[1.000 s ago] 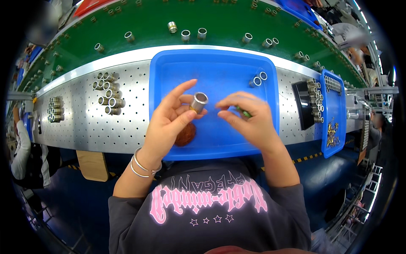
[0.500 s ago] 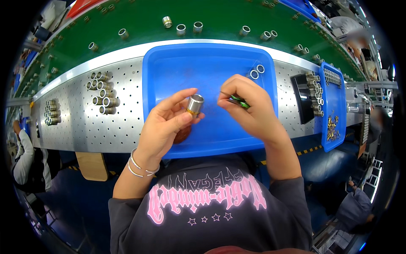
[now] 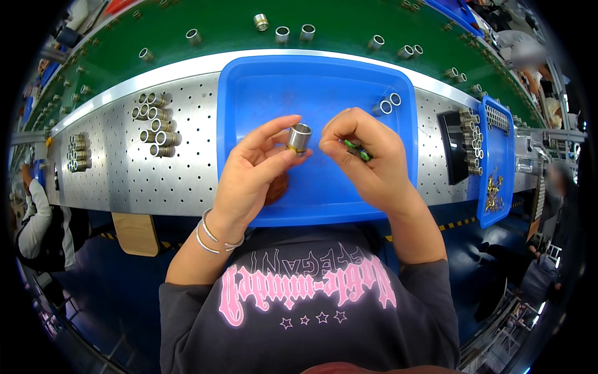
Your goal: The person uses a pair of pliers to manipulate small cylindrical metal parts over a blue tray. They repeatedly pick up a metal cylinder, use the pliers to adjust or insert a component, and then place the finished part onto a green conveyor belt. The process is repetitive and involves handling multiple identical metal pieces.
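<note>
Head view: the fingers of a left hand [image 3: 249, 169] grasp a metal sleeve [image 3: 299, 138] by its lower end, thumb on the near side and other fingertips at the far side, the index finger raised clear. Opposite, the fingers of a right hand [image 3: 374, 163] are clenched around a slim green tool [image 3: 357, 149], its tip too hidden to make out.

The sleeve looks stiff and sturdy, likely a little heavy for its size, with a smooth, shiny wall that could slip under an oily thumb; its finish seems likelier to mark than its body to break. The outer wall near the yellowish band at its base appears the best hold, leaving the rim free.

It sits at the left fingertips, nearly upright, open mouth up, just beside the right fingers but apart from them, above a blue tray [image 3: 333, 209]. Beneath the left hand, partly covered, lies a brown pad [image 3: 278, 189]; two more sleeves [image 3: 385, 108] stand in the tray's far right corner.

Beyond, a perforated metal desk [image 3: 196, 177] carries a cluster of sleeves [image 3: 161, 138] to the left and a black box [image 3: 450, 143] to the right. Further sleeves dot a green belt [image 3: 341, 38] behind.
</note>
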Demonstrator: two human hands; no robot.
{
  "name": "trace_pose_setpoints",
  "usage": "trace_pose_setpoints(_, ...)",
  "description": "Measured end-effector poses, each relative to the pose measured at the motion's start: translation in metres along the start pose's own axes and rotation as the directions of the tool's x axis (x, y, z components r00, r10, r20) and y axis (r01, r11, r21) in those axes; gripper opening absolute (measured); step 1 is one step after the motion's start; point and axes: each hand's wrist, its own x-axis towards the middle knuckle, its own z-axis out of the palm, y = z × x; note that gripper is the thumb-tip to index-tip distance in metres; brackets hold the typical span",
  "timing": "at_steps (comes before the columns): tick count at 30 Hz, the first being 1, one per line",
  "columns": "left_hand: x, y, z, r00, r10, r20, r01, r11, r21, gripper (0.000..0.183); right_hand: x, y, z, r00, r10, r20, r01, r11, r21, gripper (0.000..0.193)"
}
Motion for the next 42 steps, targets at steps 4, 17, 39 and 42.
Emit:
trace_pose_setpoints(4, 0.0, -0.003, 0.0, 0.995, 0.095, 0.017, -0.096, 0.99, 0.105, 0.041, 0.004, -0.002, 0.003, 0.998, -0.07, 0.004, 0.07, 0.997, 0.01, 0.015)
trace_pose_setpoints(17, 0.002, 0.005, 0.002, 0.988, 0.11, -0.108, -0.104, 0.993, 0.054, 0.042, 0.007, 0.006, 0.007, 0.987, -0.136, -0.088, 0.099, 0.937, -0.334, 0.02)
trace_pose_setpoints(39, 0.002, 0.006, -0.001, 0.997, 0.052, -0.058, -0.057, 0.994, -0.095, 0.047, 0.007, 0.01, 0.014, 0.996, 0.064, -0.069, -0.076, 0.981, -0.18, 0.018)
trace_pose_setpoints(42, 0.003, 0.006, 0.0, 0.997, 0.009, -0.073, -0.012, 0.999, -0.048, 0.046, 0.004, 0.019, 0.011, 1.0, -0.009, -0.011, 0.006, 0.963, -0.269, 0.019)
